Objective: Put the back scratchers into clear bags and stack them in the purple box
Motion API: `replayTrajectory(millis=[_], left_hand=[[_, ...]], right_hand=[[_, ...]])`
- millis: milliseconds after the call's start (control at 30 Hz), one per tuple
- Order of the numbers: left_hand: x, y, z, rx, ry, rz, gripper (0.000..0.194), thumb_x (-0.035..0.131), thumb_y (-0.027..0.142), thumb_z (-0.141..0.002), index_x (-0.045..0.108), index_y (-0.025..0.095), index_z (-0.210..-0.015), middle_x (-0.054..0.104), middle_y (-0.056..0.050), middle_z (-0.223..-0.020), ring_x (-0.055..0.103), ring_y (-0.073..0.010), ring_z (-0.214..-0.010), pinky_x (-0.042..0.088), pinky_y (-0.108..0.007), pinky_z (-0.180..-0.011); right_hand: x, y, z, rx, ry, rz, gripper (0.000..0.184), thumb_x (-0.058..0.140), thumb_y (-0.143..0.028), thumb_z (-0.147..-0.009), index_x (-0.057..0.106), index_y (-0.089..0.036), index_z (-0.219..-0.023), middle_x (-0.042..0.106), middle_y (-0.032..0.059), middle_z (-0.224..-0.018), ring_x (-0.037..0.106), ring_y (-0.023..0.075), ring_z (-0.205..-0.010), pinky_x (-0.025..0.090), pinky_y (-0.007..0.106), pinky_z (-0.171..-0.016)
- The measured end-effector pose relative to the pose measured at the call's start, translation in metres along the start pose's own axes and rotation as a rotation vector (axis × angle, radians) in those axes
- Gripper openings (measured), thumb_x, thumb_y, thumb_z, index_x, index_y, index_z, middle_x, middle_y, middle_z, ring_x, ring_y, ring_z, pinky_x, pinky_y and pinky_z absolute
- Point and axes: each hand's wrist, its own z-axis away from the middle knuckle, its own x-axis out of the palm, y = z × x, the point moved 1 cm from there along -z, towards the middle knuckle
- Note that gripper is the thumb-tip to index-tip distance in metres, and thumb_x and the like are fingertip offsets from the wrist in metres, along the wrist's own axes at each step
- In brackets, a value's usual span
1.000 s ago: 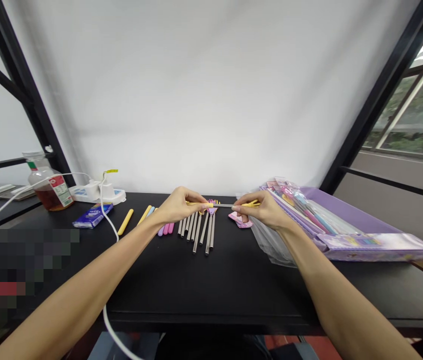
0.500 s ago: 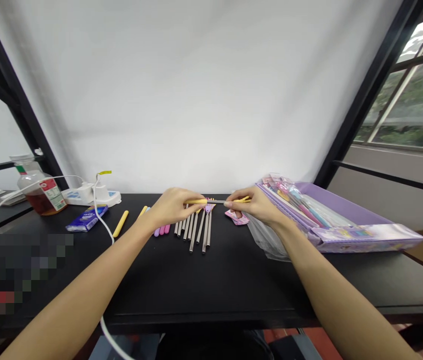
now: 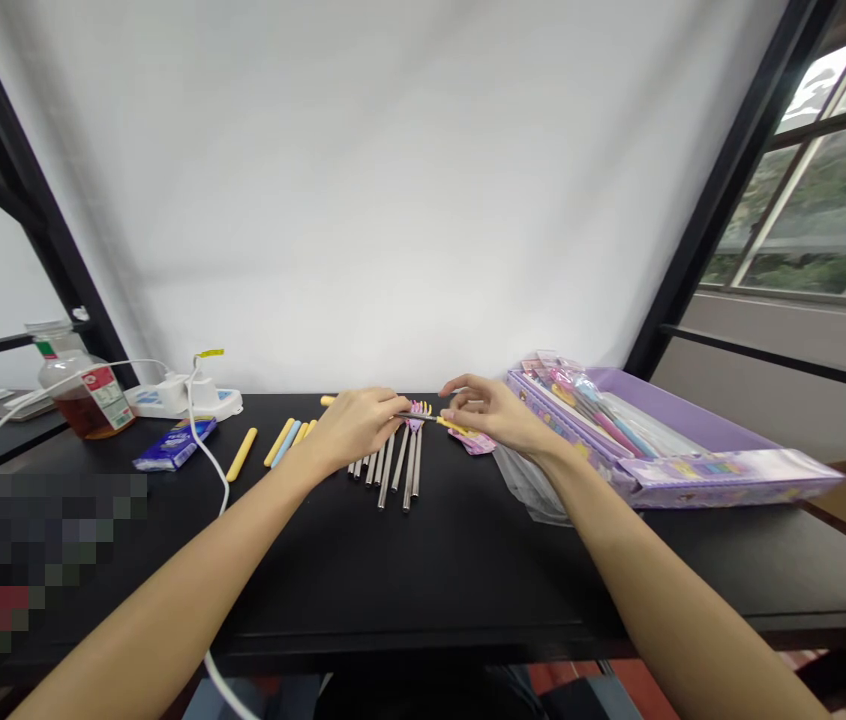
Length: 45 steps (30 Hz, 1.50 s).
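My left hand [image 3: 354, 425] and my right hand [image 3: 489, 412] meet above a row of several metal utensils [image 3: 393, 462] lying on the black table [image 3: 408, 560]. Between the two hands is a thin metal piece with a yellow end [image 3: 444, 423]; my left fingers are curled round its left end and my right fingertips pinch the yellow end. A small pink packet [image 3: 472, 441] lies just under my right hand. Loose yellow and blue sleeves [image 3: 282, 441] lie left of my left hand.
A purple box of packaged coloured utensils [image 3: 640, 440] sits at the right on clear plastic bags. At the left are a bottle of brown liquid [image 3: 82, 394], a white power strip with cable [image 3: 183, 397], a blue packet [image 3: 169, 450] and a yellow sleeve [image 3: 241, 454].
Both hands have lowered toward the row of utensils and moved closer together. The yellow sleeve that my left hand held on the piece is no longer seen in it.
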Motion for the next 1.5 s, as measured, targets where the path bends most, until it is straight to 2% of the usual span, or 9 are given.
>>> replayTrajectory(millis=[133,267,400,567,933,1067,1233,1333,1500], left_hand=[[0.001,0.008,-0.001,-0.04,0.019,-0.032,0.031,0.043,0.039,-0.102,0.065,0.021,-0.115,0.072,-0.006,-0.092,0.067,-0.0177,-0.083,0.044,-0.026,-0.067],[0.0,0.016,-0.003,-0.124,0.101,-0.092,0.028,0.041,0.031,-0.103,0.064,0.021,-0.114,0.071,-0.005,-0.088,0.066,-0.0172,-0.078,0.04,-0.026,-0.062],[-0.001,0.019,-0.005,-0.134,0.101,-0.061,0.029,0.042,0.035,-0.103,0.064,0.02,-0.114,0.071,-0.005,-0.087,0.066,-0.0173,-0.074,0.039,-0.026,-0.061],[-0.003,0.019,-0.007,-0.173,0.032,-0.033,0.031,0.041,0.038,-0.103,0.066,0.024,-0.115,0.074,-0.003,-0.091,0.067,-0.0172,-0.073,0.034,-0.025,-0.056],[-0.007,0.005,-0.015,-0.209,-0.04,-0.006,0.03,0.045,0.037,-0.101,0.071,0.024,-0.106,0.076,-0.004,-0.094,0.07,-0.0189,-0.083,0.043,-0.025,-0.067],[-0.021,-0.032,-0.003,-0.367,-0.154,-0.077,0.03,0.049,0.042,-0.098,0.076,0.029,-0.102,0.077,-0.004,-0.096,0.07,-0.0226,-0.091,0.045,-0.027,-0.072],[-0.048,-0.1,0.032,-0.768,-0.15,-0.221,0.033,0.055,0.043,-0.091,0.077,0.029,-0.111,0.076,-0.007,-0.106,0.069,-0.0297,-0.096,0.048,-0.031,-0.073],[-0.051,-0.114,0.04,-0.786,-0.155,-0.229,0.035,0.054,0.043,-0.09,0.078,0.027,-0.111,0.076,-0.011,-0.104,0.069,-0.0337,-0.096,0.05,-0.035,-0.074],[-0.04,-0.11,0.038,-0.77,-0.169,-0.224,0.038,0.051,0.044,-0.092,0.076,0.027,-0.116,0.075,-0.012,-0.11,0.068,-0.037,-0.101,0.051,-0.04,-0.078]], right_hand=[[0.001,0.006,-0.005,0.027,0.159,-0.158,0.04,0.09,-0.035,-0.058,0.069,-0.016,-0.086,0.068,0.0016,-0.072,0.063,0.0139,-0.065,0.052,0.026,-0.061],[0.013,0.01,-0.006,0.169,0.109,-0.439,0.036,0.092,-0.034,-0.057,0.07,-0.014,-0.078,0.069,0.0035,-0.071,0.063,0.0114,-0.061,0.054,0.023,-0.059],[0.033,0.008,-0.005,0.117,0.131,-0.594,0.034,0.089,-0.039,-0.064,0.072,-0.014,-0.079,0.069,0.0038,-0.071,0.061,0.0098,-0.059,0.052,0.022,-0.058],[0.046,0.008,-0.007,0.049,0.223,-0.619,0.036,0.09,-0.042,-0.061,0.071,-0.014,-0.073,0.065,0.002,-0.067,0.055,0.009,-0.057,0.048,0.022,-0.053],[0.029,0.014,-0.015,0.032,0.42,-0.675,0.042,0.095,-0.039,-0.049,0.069,-0.012,-0.069,0.062,0.001,-0.061,0.046,0.0054,-0.051,0.036,0.018,-0.043],[-0.005,0.014,-0.019,-0.01,0.649,-0.832,0.038,0.095,-0.028,-0.052,0.063,-0.013,-0.068,0.062,-0.0005,-0.062,0.043,0.0025,-0.048,0.032,0.014,-0.039],[-0.088,0.016,0.001,-0.12,1.182,-0.933,0.027,0.074,-0.02,-0.084,0.052,-0.015,-0.069,0.052,-0.0076,-0.058,0.03,-0.0009,-0.039,0.025,0.011,-0.034],[-0.113,0.024,0.009,-0.148,1.308,-0.937,0.028,0.066,-0.024,-0.092,0.047,-0.017,-0.072,0.051,-0.0084,-0.059,0.031,-0.0005,-0.039,0.025,0.011,-0.034],[-0.116,0.035,0.006,-0.165,1.332,-0.929,0.028,0.069,-0.028,-0.09,0.048,-0.017,-0.074,0.054,-0.007,-0.064,0.035,-0.0002,-0.042,0.03,0.011,-0.036]])
